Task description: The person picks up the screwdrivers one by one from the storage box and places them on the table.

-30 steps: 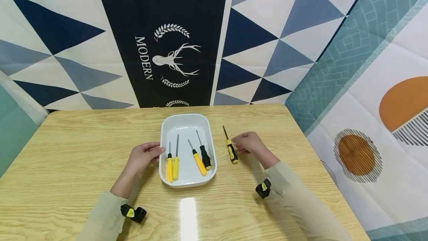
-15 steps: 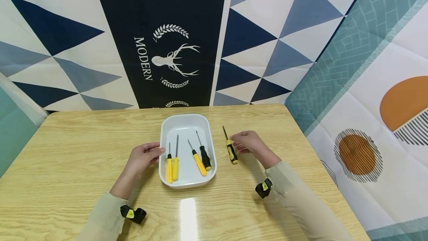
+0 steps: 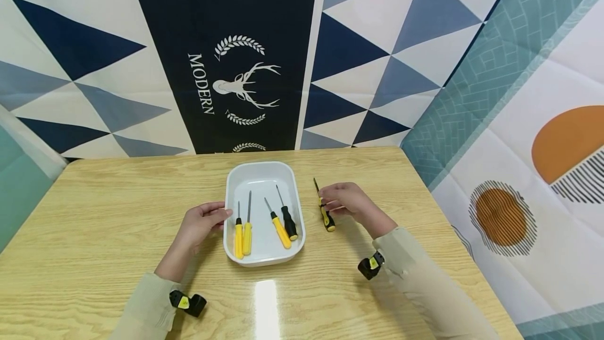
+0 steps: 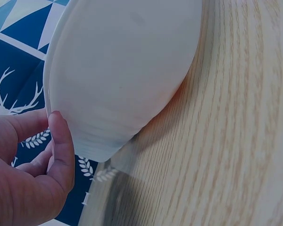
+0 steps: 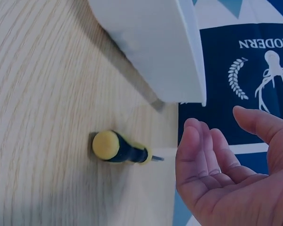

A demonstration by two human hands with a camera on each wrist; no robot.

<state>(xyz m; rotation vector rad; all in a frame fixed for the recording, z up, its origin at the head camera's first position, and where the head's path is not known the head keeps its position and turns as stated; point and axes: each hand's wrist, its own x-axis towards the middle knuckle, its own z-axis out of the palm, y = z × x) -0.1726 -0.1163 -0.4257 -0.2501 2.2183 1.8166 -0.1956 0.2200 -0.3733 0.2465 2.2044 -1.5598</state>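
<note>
My left hand [image 3: 199, 223] holds the left rim of a white plastic tray [image 3: 264, 263], thumb on the rim and fingers outside it. Inside the tray lie a yellow-and-black screwdriver [image 3: 238, 239], an all-yellow one [image 3: 247, 238], another with an orange-yellow handle [image 3: 282, 232] and a black one [image 3: 290, 225]. Right of the tray, a black-and-yellow screwdriver [image 3: 327, 220] lies on the table. Over its upper handle hovers my right hand [image 3: 349, 202], partly hiding it from the head view. The right wrist view has thumb and fingers apart, nothing between them, clear of the screwdriver [image 5: 118, 147].
The wooden table [image 3: 118, 209] extends to both sides of the tray. Its far edge meets a patterned cloth wall [image 3: 264, 67]; another patterned cloth [image 3: 509, 198] hangs along the right side. A bright reflection lies in front of the tray.
My right hand has shifted slightly left, from beside the loose screwdriver to over its handle. The left hand and tray have stayed in place.
</note>
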